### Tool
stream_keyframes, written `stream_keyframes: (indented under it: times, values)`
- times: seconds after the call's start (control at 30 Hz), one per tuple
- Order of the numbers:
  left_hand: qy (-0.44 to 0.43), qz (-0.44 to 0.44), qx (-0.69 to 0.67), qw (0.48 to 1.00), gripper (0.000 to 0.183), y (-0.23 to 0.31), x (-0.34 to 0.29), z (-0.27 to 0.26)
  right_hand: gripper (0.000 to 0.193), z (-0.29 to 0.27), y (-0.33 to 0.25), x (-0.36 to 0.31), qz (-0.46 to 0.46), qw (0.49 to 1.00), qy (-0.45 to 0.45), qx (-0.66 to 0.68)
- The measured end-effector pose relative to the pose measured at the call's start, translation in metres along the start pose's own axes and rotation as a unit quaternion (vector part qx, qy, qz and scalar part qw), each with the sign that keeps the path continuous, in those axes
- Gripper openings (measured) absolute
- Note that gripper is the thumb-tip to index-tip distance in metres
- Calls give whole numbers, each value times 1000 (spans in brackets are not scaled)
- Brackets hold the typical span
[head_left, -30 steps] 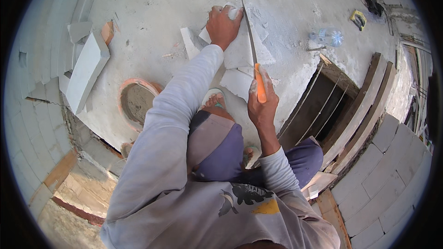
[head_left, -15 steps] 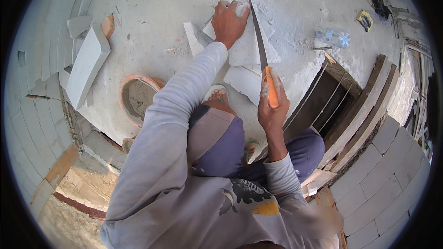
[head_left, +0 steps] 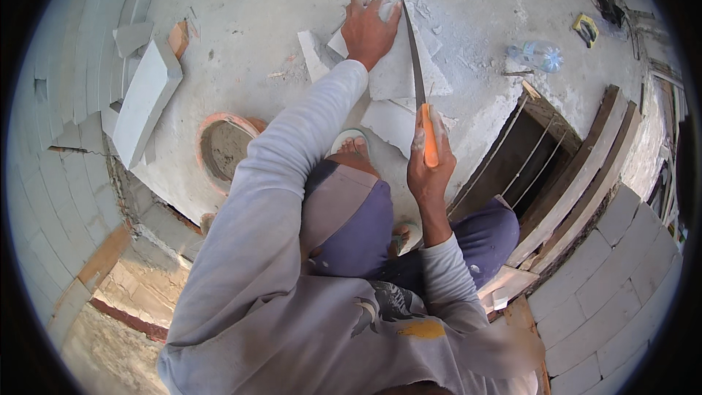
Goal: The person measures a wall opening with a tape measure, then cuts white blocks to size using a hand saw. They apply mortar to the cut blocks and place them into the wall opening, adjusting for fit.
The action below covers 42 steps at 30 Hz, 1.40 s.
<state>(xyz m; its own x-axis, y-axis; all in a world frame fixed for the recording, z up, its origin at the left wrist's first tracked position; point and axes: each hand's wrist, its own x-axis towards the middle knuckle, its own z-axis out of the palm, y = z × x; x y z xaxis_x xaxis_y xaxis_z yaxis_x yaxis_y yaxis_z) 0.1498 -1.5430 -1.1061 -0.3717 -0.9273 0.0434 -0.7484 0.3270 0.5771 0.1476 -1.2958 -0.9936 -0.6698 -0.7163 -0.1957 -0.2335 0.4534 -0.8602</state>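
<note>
My right hand (head_left: pixel 431 164) is wrapped round the orange handle of a handsaw (head_left: pixel 414 47), its long blade pointing away from me. The blade lies along a pale grey block (head_left: pixel 398 77) on the floor. My left hand (head_left: pixel 371 31) presses down on the far part of that block, fingers bent over its edge and close to the blade's left side. Broken block pieces lie about it: a narrow offcut (head_left: pixel 313 55) to the left and a flat slab (head_left: pixel 387 123) nearer my foot. Whether the teeth are inside a cut, I cannot tell.
A round tub of grey mortar (head_left: pixel 222 152) stands left of my leg. Farther left, a block (head_left: pixel 146 102) leans by stacked blocks. To the right are a clear plastic bottle (head_left: pixel 535 56), a barred floor opening (head_left: pixel 512 150) and wooden planks (head_left: pixel 574 183).
The saw has shifted slightly relative to the block, its handle a little nearer the blocks. My left hand stays on the block. The whole view has drifted slightly.
</note>
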Motion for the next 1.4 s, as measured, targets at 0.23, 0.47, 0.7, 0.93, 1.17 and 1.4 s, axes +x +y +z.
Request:
stream_keyframes:
  times: [0.23,0.47,0.7,0.93,1.17,1.4]
  values:
    - [-2,6,-9,1000,50,3,5,7,45,-2,10,11,-58,997,37,-39]
    - [5,-1,-4,1000,50,-5,-3,5,46,-23,33,-83,-38,999,31,-15]
    - [14,14,-8,1000,50,-2,6,5,44,-14,69,-91,-84,995,54,-16]
    - [8,15,-15,1000,49,1,3,8,42,-3,27,-26,9,999,34,15]
    - [28,36,-6,999,52,-9,7,13,44,-12,53,-64,-40,998,35,-29]
    - [23,29,5,999,51,-8,8,9,46,-13,90,-101,-121,989,74,-43]
